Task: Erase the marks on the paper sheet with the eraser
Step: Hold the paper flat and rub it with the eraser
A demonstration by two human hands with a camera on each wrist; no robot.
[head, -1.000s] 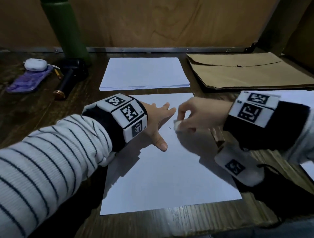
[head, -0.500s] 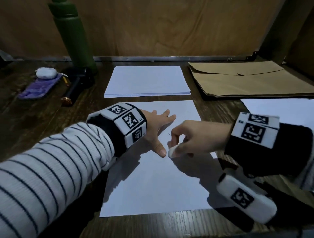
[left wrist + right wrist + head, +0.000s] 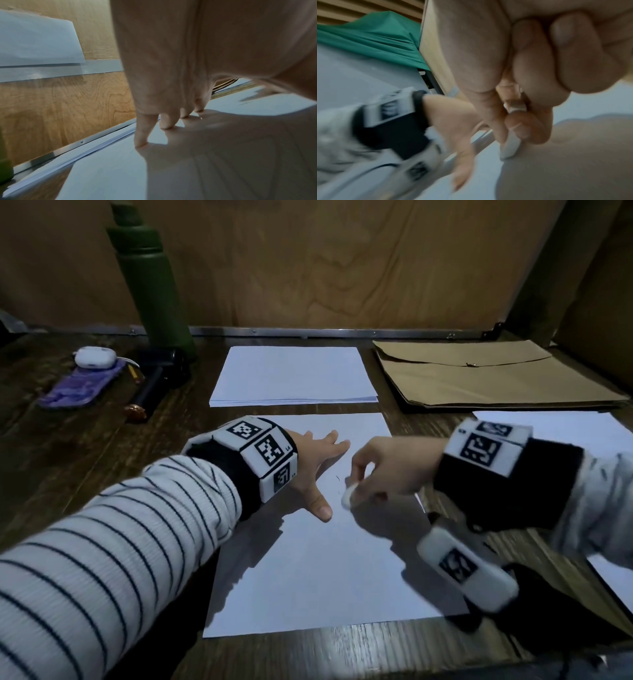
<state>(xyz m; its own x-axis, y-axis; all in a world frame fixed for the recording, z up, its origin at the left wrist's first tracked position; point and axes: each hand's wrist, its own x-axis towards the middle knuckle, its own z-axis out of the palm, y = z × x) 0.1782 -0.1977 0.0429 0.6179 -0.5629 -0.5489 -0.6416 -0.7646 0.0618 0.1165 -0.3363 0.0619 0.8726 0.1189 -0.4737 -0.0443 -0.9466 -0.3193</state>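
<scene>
A white paper sheet (image 3: 308, 570) lies on the dark wooden table in front of me. My left hand (image 3: 317, 463) rests flat on its upper part, fingers straight and spread, thumb pointing toward me; the left wrist view shows the fingertips (image 3: 140, 143) pressing the sheet (image 3: 106, 175). My right hand (image 3: 380, 470) pinches a small white eraser (image 3: 348, 497) and holds its tip on the paper just right of the left thumb. The right wrist view shows the eraser (image 3: 509, 148) between thumb and forefinger. A faint short mark (image 3: 338, 478) sits just above the eraser.
A stack of white paper (image 3: 294, 376) lies behind the sheet, a brown envelope (image 3: 493, 378) at the back right, another sheet (image 3: 565, 429) at the right edge. A green bottle (image 3: 150, 282), a black object (image 3: 154, 386), a purple case (image 3: 82, 386) and white earbud case (image 3: 94, 357) are at back left.
My right hand with the eraser slid toward me and left on the sheet, then stayed near the left thumb, rubbing. The left hand kept holding the sheet. The head view tilted up.
</scene>
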